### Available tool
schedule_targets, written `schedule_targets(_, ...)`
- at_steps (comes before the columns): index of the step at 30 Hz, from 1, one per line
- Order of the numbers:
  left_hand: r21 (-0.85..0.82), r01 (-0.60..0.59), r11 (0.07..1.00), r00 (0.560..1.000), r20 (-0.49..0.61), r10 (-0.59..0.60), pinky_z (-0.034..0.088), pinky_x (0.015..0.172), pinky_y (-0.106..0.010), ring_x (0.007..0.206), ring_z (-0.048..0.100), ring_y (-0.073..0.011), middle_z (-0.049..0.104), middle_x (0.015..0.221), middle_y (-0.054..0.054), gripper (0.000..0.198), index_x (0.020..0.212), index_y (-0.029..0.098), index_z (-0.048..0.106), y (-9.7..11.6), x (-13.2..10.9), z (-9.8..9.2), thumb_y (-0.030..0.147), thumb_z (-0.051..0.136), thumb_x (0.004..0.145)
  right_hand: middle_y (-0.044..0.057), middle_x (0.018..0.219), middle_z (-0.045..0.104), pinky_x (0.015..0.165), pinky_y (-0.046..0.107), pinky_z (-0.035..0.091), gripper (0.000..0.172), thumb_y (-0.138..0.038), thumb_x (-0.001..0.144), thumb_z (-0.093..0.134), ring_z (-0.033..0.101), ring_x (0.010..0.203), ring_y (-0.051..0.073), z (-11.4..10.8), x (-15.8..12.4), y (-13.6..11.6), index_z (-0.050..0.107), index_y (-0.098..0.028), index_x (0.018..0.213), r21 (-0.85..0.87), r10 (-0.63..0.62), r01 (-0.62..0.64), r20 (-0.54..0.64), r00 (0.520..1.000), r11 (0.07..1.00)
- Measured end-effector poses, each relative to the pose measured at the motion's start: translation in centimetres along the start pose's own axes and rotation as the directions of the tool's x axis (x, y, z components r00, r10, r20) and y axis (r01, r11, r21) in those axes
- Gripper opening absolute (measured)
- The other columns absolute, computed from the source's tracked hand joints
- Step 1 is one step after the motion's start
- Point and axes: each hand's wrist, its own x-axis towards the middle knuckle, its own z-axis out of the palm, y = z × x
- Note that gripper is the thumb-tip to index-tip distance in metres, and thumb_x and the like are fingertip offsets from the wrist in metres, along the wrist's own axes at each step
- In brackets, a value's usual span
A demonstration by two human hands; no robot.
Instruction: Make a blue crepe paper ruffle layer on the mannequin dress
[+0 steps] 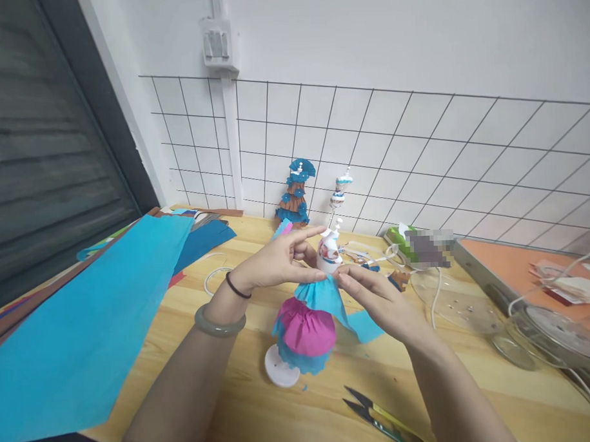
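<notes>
My left hand [277, 263] and my right hand [375, 299] meet over a small doll figure [329, 252] on a white round base [280, 374]. The figure wears a magenta crepe-paper skirt [306, 333] with blue frills beneath. A blue crepe-paper piece [321, 296] wraps its waist. My left thumb and fingers pinch this blue paper at the figure's body, index finger stretched out over its head. My right fingertips pinch the same blue paper from the right.
Large blue paper sheets [81, 331] cover the table's left side. Two finished paper-dressed figures [294, 195] stand by the wire-grid wall. Small snips [379, 416] lie at the front edge. A clear lid [447, 299], cables and an orange tray [528, 258] sit right.
</notes>
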Motion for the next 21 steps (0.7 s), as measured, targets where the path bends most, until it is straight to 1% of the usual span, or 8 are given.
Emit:
schedule_targets(2, -0.003, 0.020, 1.000, 1.000, 0.008, -0.020, 0.048, 0.077, -0.031, 0.084, 0.058, -0.0134, 0.061, 0.094, -0.004, 0.087, 0.144, 0.019, 0.031, -0.04, -0.02, 0.08, 0.021, 0.076, 0.070, 0.000, 0.074, 0.053, 0.063, 0.026, 0.038, 0.035, -0.052, 0.088, 0.052, 0.047, 0.071, 0.014, 0.04, 0.10, 0.25, 0.058, -0.019, 0.079, 0.099, 0.028, -0.033, 0.056, 0.998, 0.995)
schedule_targets(5, -0.015, 0.012, 1.000, 1.000, 0.024, -0.012, 0.048, 0.080, -0.032, 0.083, 0.058, -0.0128, 0.061, 0.091, -0.002, 0.083, 0.142, 0.020, 0.035, -0.22, 0.08, 0.25, 0.022, 0.076, 0.070, -0.002, 0.066, 0.046, 0.056, 0.024, 0.033, 0.038, -0.055, 0.081, 0.060, 0.040, 0.062, 0.011, 0.24, 0.04, 0.24, 0.054, -0.018, 0.072, 0.200, 0.078, -0.090, 0.070, 0.995, 0.976)
schedule_targets(8, -0.024, -0.002, 1.000, 0.998, 0.065, 0.004, 0.049, 0.080, -0.034, 0.087, 0.058, -0.0145, 0.061, 0.093, -0.003, 0.079, 0.141, 0.022, 0.039, -0.51, 0.33, 0.46, 0.022, 0.075, 0.071, -0.003, 0.062, 0.044, 0.053, 0.024, 0.031, 0.041, -0.055, 0.079, 0.063, 0.037, 0.058, 0.010, 0.35, -0.04, 0.11, 0.051, -0.017, 0.068, 0.240, 0.102, -0.115, 0.063, 0.993, 0.964)
schedule_targets(13, -0.015, -0.025, 1.000, 0.995, 0.095, 0.026, 0.047, 0.083, -0.036, 0.093, 0.056, -0.0164, 0.060, 0.099, -0.004, 0.075, 0.140, 0.025, 0.040, -0.89, 0.67, 0.53, 0.024, 0.074, 0.073, -0.003, 0.062, 0.045, 0.054, 0.024, 0.032, 0.039, -0.052, 0.078, 0.064, 0.038, 0.058, 0.010, 0.30, -0.06, 0.19, 0.050, -0.017, 0.066, 0.207, 0.104, -0.108, 0.031, 0.994, 0.972)
schedule_targets(16, -0.024, 0.010, 1.000, 0.994, 0.113, -0.007, 0.045, 0.086, -0.037, 0.096, 0.055, -0.0166, 0.059, 0.101, -0.005, 0.075, 0.141, 0.025, 0.038, -0.86, 0.63, 0.40, 0.025, 0.072, 0.075, -0.002, 0.063, 0.048, 0.055, 0.025, 0.034, 0.038, -0.052, 0.079, 0.063, 0.041, 0.060, 0.011, 0.30, -0.08, 0.30, 0.051, -0.018, 0.066, 0.159, 0.102, -0.103, 0.014, 0.995, 0.982)
schedule_targets(18, -0.028, 0.033, 0.999, 0.992, 0.126, -0.030, 0.045, 0.086, -0.037, 0.098, 0.055, -0.0171, 0.058, 0.103, -0.005, 0.078, 0.142, 0.026, 0.037, -0.77, 0.55, 0.37, 0.025, 0.074, 0.073, -0.001, 0.064, 0.048, 0.055, 0.026, 0.035, 0.038, -0.052, 0.079, 0.062, 0.041, 0.061, 0.011, 0.34, -0.09, 0.30, 0.051, -0.018, 0.066, 0.140, 0.101, -0.099, -0.004, 0.995, 0.985)
schedule_targets(21, -0.034, 0.038, 0.999, 0.989, 0.141, -0.033, 0.046, 0.086, -0.037, 0.103, 0.053, -0.0190, 0.057, 0.107, -0.006, 0.086, 0.143, 0.027, 0.035, -0.66, 0.41, 0.50, 0.025, 0.078, 0.068, -0.002, 0.063, 0.048, 0.055, 0.025, 0.035, 0.038, -0.052, 0.080, 0.062, 0.041, 0.061, 0.011, 0.41, -0.09, 0.17, 0.051, -0.018, 0.066, 0.126, 0.105, -0.101, -0.024, 0.994, 0.987)
